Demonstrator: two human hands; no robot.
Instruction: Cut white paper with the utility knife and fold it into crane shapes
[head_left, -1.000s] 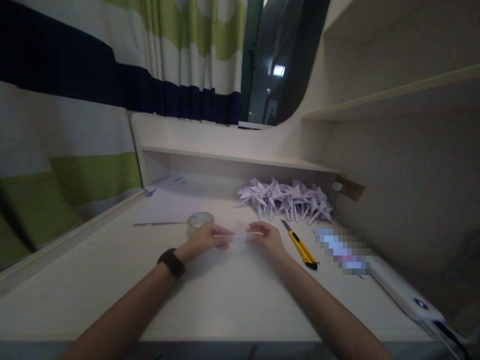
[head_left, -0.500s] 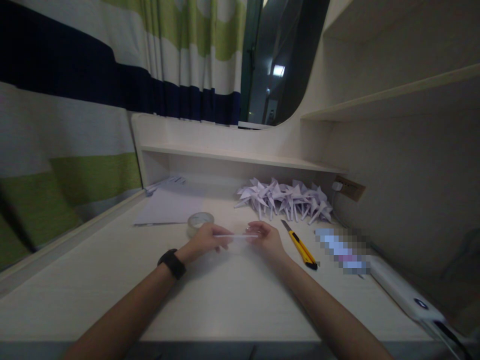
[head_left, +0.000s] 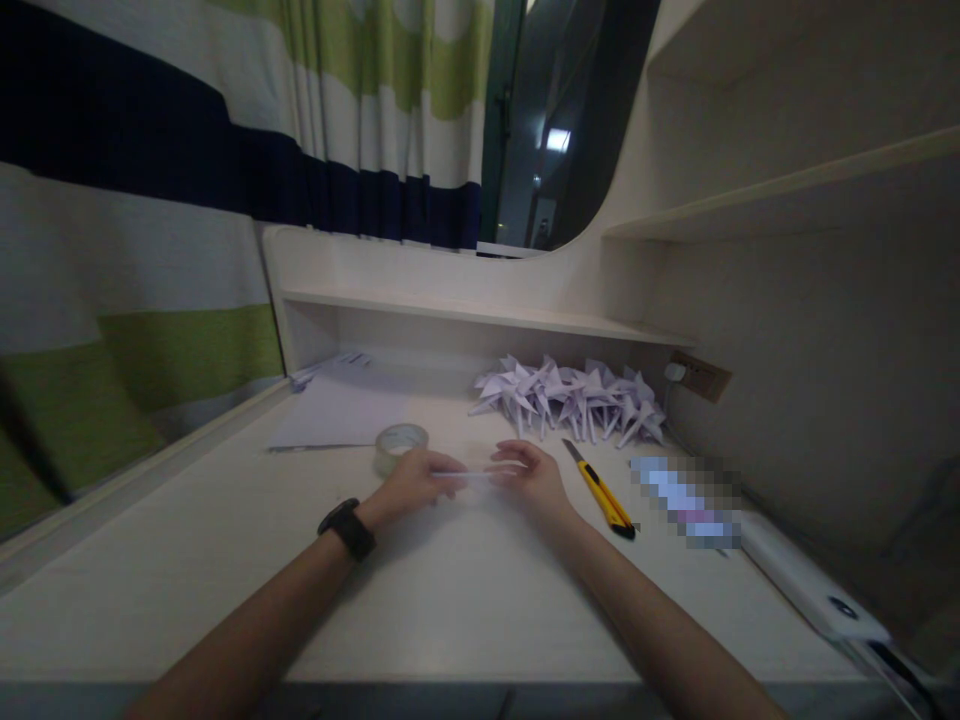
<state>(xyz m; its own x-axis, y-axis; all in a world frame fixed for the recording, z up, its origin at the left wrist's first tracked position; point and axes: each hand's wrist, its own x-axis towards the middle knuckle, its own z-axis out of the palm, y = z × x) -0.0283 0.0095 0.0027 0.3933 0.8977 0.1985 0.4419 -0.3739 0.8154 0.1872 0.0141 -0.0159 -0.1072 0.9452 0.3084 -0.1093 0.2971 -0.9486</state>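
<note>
Left hand (head_left: pixel 411 482) and right hand (head_left: pixel 534 478) are shown pinched on opposite ends of a thin folded paper strip (head_left: pixel 474 473), held level just above the desk (head_left: pixel 450 600). A tape roll (head_left: pixel 400 444) is seen just beside the left hand, a yellow utility knife (head_left: pixel 602 493) near the right. Folded paper cranes (head_left: pixel 574 398) are heaped behind, loose sheets (head_left: pixel 337 410) at far left.

Both hands meet over the desk (head_left: pixel 450 600), the left hand (head_left: pixel 411 482) and right hand (head_left: pixel 534 480) pinching the ends of a thin strip of paper (head_left: pixel 472 474). A tape roll (head_left: pixel 400 443) sits just left, a yellow utility knife (head_left: pixel 600 490) right, folded paper cranes (head_left: pixel 574 397) farther back.
</note>
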